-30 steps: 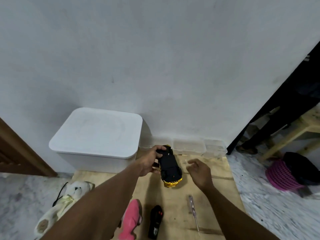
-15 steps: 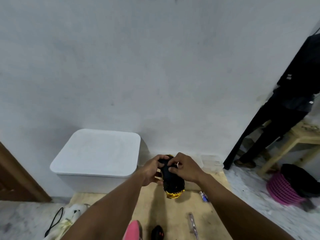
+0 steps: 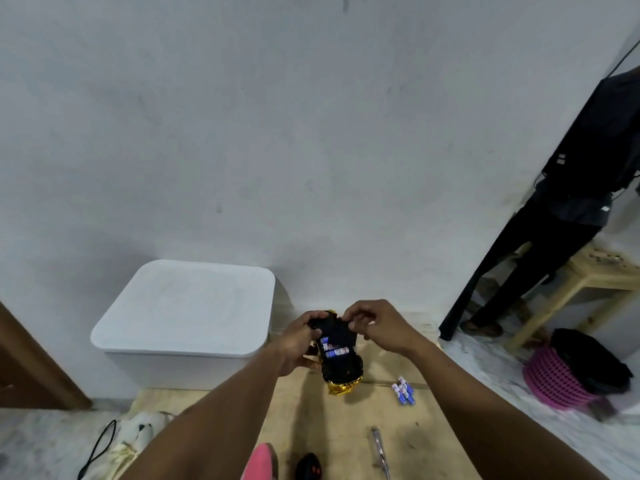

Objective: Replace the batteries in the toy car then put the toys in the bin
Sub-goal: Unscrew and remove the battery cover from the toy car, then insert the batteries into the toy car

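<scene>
While the left hand (image 3: 294, 342) wraps its curled fingers around the side of the toy car (image 3: 341, 367), the right hand (image 3: 379, 327) pinches the car's far end between thumb and bent fingertips (whether that black piece is a loose cover, I cannot tell). The car is held belly-up over the wooden board (image 3: 346, 424). Its underside is matte black plastic and its near end is a crinkled, mirror-bright gold. In the open compartment lie small cylindrical batteries (image 3: 333, 348), white with blue and red print. Several loose batteries (image 3: 402, 393) of the same look sit in a tight cluster on the board, just right of the car. Behind, against the wall, stands the bin (image 3: 187, 317), a smooth white box with rounded corners and its lid on. Near the bottom edge lie a slim screwdriver (image 3: 380, 448), a pink toy (image 3: 261, 462) and a black remote (image 3: 308, 468). A pale plush toy (image 3: 140, 429) lies on the floor to the left.
</scene>
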Demonstrator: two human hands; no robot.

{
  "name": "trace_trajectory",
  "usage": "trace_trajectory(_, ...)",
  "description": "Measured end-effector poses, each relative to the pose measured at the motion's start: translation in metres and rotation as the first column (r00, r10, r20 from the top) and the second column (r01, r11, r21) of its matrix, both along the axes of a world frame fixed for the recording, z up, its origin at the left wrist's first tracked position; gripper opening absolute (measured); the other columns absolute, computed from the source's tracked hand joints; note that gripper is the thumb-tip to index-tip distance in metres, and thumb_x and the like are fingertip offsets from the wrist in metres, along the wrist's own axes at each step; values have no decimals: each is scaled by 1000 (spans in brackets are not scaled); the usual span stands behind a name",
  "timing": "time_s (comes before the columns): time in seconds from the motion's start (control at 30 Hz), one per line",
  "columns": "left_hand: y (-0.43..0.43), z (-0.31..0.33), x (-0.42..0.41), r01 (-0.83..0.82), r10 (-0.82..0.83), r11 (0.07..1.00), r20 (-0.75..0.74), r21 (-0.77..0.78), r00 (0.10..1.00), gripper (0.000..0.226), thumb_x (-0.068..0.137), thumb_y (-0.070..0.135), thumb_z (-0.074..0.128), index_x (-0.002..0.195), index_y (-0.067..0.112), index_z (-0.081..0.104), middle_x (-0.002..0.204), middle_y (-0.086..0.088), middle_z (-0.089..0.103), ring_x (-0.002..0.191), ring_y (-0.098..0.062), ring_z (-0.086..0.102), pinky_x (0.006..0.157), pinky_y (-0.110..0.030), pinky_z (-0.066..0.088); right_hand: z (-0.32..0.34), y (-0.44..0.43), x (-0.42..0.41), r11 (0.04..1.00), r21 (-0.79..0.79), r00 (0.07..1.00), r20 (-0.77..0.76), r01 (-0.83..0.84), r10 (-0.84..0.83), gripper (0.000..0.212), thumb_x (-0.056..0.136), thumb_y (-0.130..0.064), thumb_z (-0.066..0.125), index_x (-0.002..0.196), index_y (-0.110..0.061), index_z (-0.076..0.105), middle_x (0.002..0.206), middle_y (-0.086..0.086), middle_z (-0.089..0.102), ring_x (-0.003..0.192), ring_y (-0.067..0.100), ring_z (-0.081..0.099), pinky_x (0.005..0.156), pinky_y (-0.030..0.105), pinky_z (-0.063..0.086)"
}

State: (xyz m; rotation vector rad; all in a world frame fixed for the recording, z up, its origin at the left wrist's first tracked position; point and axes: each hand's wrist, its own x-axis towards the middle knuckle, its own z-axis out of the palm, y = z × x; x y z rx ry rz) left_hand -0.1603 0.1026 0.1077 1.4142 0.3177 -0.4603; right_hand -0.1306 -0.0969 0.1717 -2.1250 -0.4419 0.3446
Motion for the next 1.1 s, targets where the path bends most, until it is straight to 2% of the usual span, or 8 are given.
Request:
trace_trajectory(0.13, 7, -9, 1, -29, 29, 999, 4, 24, 1000, 40, 101, 6, 41, 111, 36, 65, 118, -18, 64, 87, -34, 64, 72, -46, 55, -17, -19, 9, 923, 160, 936, -94, 349, -338, 18, 92, 0, 59, 97, -12, 70, 86, 6, 64, 77, 16, 62, 61, 30, 53)
trace_trajectory(0.27, 15, -24, 4, -45, 46, 997, -13, 58, 999, 37, 102, 9, 41, 108, 36, 66, 118, -15, 64, 88, -32, 63, 77, -47, 56, -77, -38, 10, 890, -32, 876, -165, 454, -453, 27, 91, 2, 51, 88, -17, 70, 82, 8, 66, 73, 20, 61, 58, 30, 50)
trace_trajectory(0.47, 22, -44, 3, -43, 50, 994, -66, 98, 997, 35, 103, 10, 40, 114, 34, 63, 120, -13, 63, 91, -31, 62, 71, -42, 53, -165, -45, -14, 900, -422, 961, -186, 112, -207, 32, 85, 2, 53, 80, -21, 74, 91, 2, 73, 88, 20, 65, 78, 31, 52)
trace_trajectory(0.57, 23, -53, -2, -18, 28, 993, -91, 116, 995, 36, 103, 9, 38, 116, 34, 61, 121, -12, 60, 95, -30, 59, 71, -40, 51, -186, -37, -23, 868, -497, 988, -139, -5, -74, 25, 86, 2, 54, 90, -8, 77, 98, 10, 74, 89, 23, 65, 82, 32, 53)
trace_trajectory(0.7, 24, -65, -8, 27, -11, 990, -117, 141, 993, 40, 104, 9, 36, 114, 39, 61, 121, -9, 59, 94, -29, 57, 69, -37, 48, -198, -29, -28, 820, -559, 988, -146, -123, 49, 24, 89, -2, 53, 94, -10, 75, 98, 6, 72, 91, 20, 64, 83, 30, 51)
trace_trajectory(0.87, 21, -62, -9, 32, -15, 991, -125, 130, 992, 40, 105, 11, 36, 117, 42, 58, 123, -8, 59, 99, -30, 59, 72, -38, 48, -188, -27, -29, 854, -517, 988, -95, 58, -125, 25, 79, -13, 71, 88, -31, 57, 83, -16, 56, 86, 13, 60, 73, 29, 51)
trace_trajectory(1.0, 15, -49, -2, -21, 29, 997, -110, 74, 993, 35, 105, 11, 39, 122, 33, 60, 125, -12, 60, 97, -28, 61, 71, -38, 50, -140, -12, -12, 936, -208, 958, 31, 285, -285, 13, 86, -17, 68, 90, -29, 66, 87, -8, 69, 79, 11, 66, 72, 31, 56)
trace_trajectory(1.1, 8, -37, 3, -58, 61, 998, -84, 31, 995, 31, 104, 10, 42, 124, 26, 60, 122, -14, 61, 97, -30, 62, 81, -47, 56, -101, 4, -2, 956, -102, 961, 74, 274, -267, 11, 90, -19, 65, 96, -24, 71, 87, -6, 68, 75, 5, 62, 64, 20, 50)
